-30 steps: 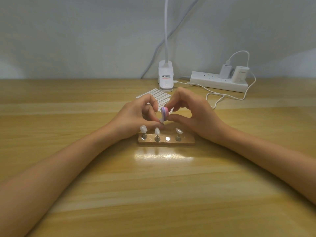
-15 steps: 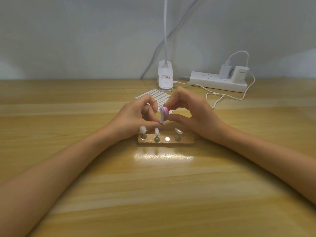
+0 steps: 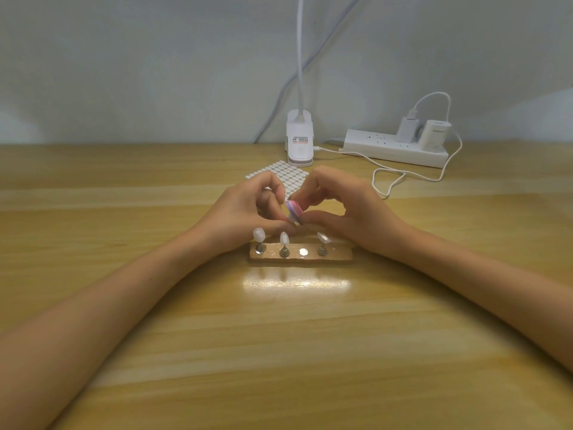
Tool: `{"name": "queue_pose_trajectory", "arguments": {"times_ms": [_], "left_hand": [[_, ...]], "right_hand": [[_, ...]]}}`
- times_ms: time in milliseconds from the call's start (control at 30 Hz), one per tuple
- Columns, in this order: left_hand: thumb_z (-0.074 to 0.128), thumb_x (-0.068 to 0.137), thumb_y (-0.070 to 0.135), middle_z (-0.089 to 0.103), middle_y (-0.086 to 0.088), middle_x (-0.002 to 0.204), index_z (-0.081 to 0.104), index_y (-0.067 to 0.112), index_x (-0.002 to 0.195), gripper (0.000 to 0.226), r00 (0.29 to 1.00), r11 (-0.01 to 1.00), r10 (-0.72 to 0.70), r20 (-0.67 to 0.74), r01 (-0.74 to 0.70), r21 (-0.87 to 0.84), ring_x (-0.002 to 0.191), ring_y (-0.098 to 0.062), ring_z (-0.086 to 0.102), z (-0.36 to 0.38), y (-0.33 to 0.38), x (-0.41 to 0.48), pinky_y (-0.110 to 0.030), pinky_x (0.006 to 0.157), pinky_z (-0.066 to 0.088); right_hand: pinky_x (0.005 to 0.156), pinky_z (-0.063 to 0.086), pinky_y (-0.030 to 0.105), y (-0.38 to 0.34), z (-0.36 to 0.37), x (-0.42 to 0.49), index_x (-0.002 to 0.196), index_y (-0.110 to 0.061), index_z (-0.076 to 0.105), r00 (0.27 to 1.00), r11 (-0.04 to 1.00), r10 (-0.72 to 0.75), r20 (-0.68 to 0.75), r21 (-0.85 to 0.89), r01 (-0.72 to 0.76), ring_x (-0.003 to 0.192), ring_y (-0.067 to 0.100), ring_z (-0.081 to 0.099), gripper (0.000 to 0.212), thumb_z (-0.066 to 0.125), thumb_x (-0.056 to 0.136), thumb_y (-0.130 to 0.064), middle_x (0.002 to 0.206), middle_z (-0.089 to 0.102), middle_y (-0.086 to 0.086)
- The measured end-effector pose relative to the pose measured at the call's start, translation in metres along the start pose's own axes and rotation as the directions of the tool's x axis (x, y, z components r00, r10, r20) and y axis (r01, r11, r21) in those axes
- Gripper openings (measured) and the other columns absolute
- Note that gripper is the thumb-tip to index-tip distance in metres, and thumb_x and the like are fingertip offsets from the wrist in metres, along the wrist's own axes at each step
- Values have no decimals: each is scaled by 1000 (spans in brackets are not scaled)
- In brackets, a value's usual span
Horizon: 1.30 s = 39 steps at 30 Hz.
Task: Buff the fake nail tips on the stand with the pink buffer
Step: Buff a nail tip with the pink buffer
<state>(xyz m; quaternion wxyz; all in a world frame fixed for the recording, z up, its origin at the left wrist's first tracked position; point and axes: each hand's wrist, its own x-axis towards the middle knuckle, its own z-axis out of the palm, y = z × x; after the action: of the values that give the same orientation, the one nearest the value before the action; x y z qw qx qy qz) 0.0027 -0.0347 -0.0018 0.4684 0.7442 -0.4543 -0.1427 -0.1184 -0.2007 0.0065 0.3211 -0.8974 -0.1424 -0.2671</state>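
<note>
Now | right hand (image 3: 350, 212) pinches pink buffer (image 3: 294, 210), end toward camera | left hand (image 3: 238, 212) curled, hold unclear

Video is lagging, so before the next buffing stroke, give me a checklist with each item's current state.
1. Pink buffer pinched in the right hand grip: ok.
2. Left hand holding a tip against the buffer: cannot tell; its fingertips meet the buffer but hide whatever lies between.
3. Stand lying flat on the table: ok.
4. Three nail tips seated on their pegs: ok.
5. Every socket filled: not ok; the third socket from the left is bare.
</note>
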Motion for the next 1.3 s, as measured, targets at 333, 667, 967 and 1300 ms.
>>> {"name": "queue_pose_trajectory", "arguments": {"times_ms": [333,667,967,1300], "left_hand": [[84,75,7,68,8,63,53,9,94,37,1000,1000,-2,5,2,-4,60,-6,62,0,-2,0,-22,69,53],[84,75,5,68,8,63,53,12,91,36,1000,1000,-1,4,1,-11,60,-3,61,0,-2,1,-19,69,52],[85,75,9,72,5,67,52,15,90,37,1000,1000,-4,13,4,-2,64,-4,64,-1,-1,0,-21,74,52],[81,80,9,79,1,90,54,15,105,38,993,995,-43,112,53,-90,93,-15,75,-8,-1,-2,-33,90,58]], "right_hand": [[81,52,26,2,0,0,90,-1,68,999,998,-33,23,-47,34,85,15,61,11,75,88,-9,90,67,6],[80,53,36,1,-2,-1,91,0,72,1000,998,-18,20,-54,19,85,19,62,14,74,88,-13,89,67,9],[80,54,40,8,-5,-2,89,-3,71,1000,998,21,7,-53,-21,85,18,64,11,76,88,-13,88,69,6],[83,57,35,12,-10,-5,97,-11,70,971,986,167,-170,22,-166,88,8,70,16,75,90,-24,91,71,-4]]}}
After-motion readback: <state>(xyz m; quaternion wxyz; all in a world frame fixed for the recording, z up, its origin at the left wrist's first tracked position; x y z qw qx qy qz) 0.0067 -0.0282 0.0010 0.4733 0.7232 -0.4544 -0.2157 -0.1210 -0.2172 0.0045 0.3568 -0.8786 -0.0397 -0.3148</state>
